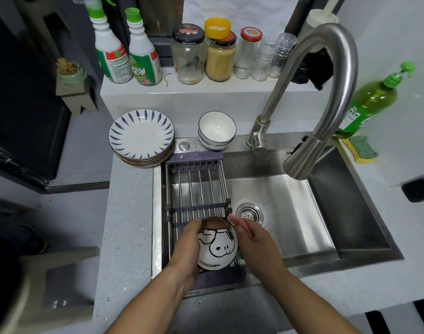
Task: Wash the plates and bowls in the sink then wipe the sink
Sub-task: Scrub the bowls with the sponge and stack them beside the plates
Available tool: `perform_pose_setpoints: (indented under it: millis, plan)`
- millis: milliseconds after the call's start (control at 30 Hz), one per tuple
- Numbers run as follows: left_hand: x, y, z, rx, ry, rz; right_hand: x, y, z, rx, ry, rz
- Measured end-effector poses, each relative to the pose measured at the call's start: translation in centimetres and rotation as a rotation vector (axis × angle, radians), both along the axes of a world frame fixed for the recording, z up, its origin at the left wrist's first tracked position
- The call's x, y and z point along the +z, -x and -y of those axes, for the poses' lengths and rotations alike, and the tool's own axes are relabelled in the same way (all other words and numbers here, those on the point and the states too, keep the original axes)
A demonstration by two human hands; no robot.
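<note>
Cartoon bowl held over the sink rack

The left hand (189, 247) grips the white cartoon-printed ceramic bowl (217, 247), tilted on the steel-bar drying rack (194, 189) across the stainless steel sink (290, 213); the right hand (249, 239), fingers loosely spread, touches the bowl's other side.

Dim, soft light; glare on sink (290, 201); wide-angle bowing at edges.

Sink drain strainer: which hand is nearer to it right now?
Right. The right hand is just below the drain strainer, its fingertips almost reaching it. The left hand is farther off to the left, gripping the cartoon bowl over the rack.
</note>
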State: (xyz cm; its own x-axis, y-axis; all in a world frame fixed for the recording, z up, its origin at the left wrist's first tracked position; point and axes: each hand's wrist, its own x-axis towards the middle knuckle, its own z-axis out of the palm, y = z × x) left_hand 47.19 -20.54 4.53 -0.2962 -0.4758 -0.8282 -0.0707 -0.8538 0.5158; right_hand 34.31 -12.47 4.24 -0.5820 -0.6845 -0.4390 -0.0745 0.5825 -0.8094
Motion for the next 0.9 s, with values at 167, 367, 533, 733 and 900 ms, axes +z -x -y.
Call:
perform_pose_setpoints:
  millis: [167, 367, 533, 733, 900]
  plan:
    - [0.6, 0.1, 0.0, 0.007, 0.024, 0.03, 0.7, -0.8, -0.2, 0.012, -0.004, -0.01]
    - [2.1, 0.0, -0.1, -0.011, 0.038, -0.004, 1.5, -0.7, -0.2, -0.002, 0.003, 0.011]
    - [4.1, -0.5, -0.2, -0.05, 0.085, -0.02, 1.7, 0.0, -0.2, -0.021, 0.028, 0.063]
    - [6.6, -1.2, 0.0, -0.199, 0.262, 0.001, 4.6, 1.4, -0.6, -0.028, 0.136, 0.246]
    - [7.9, -1.1, 0.8, -0.228, 0.233, -0.075, 7.0, 3.0, -0.7, -0.07, 0.154, 0.31]
